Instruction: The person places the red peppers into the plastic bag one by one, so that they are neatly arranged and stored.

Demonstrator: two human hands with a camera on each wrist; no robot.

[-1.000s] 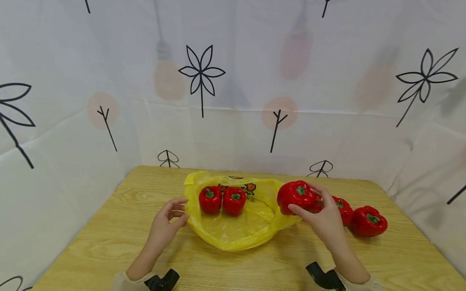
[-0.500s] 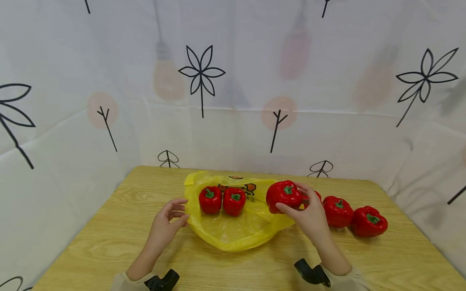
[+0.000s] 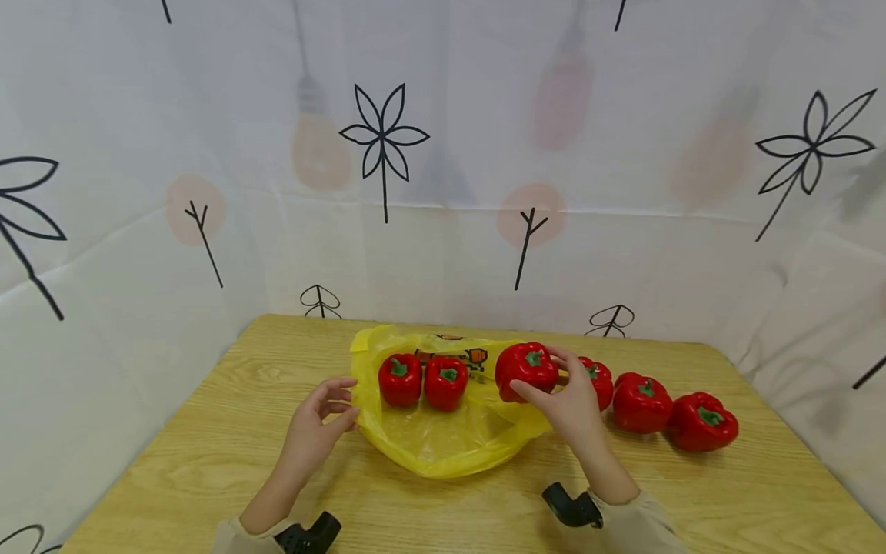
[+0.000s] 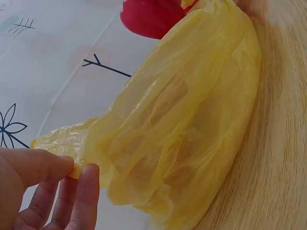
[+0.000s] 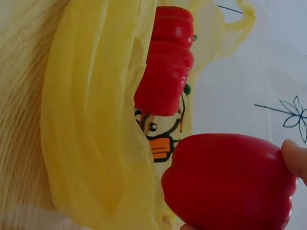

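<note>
An open yellow plastic bag [image 3: 453,454] lies spread on the table, with two red bell peppers [image 3: 445,384] standing side by side inside it. At its left edge my left hand [image 3: 321,423] pinches the thin plastic between thumb and finger, plain in the left wrist view, where the bag's side [image 4: 182,124] bulges out. My right hand [image 3: 574,396] grips another red bell pepper [image 3: 524,372], green stem up, over the right part of the bag. In the right wrist view this held pepper [image 5: 230,182] is close by the bag's opening, thumb on its end.
Three more red bell peppers [image 3: 641,404] sit in a slanting row on the wooden table [image 3: 429,515], right of the bag; the nearest to it is partly behind my right hand. A white patterned cloth [image 3: 443,254] hangs behind and at the sides.
My right hand has carried the held pepper leftward, from the bag's right edge to over its right part, uncovering more of the peppers in the row. The left hand has kept its place.
</note>
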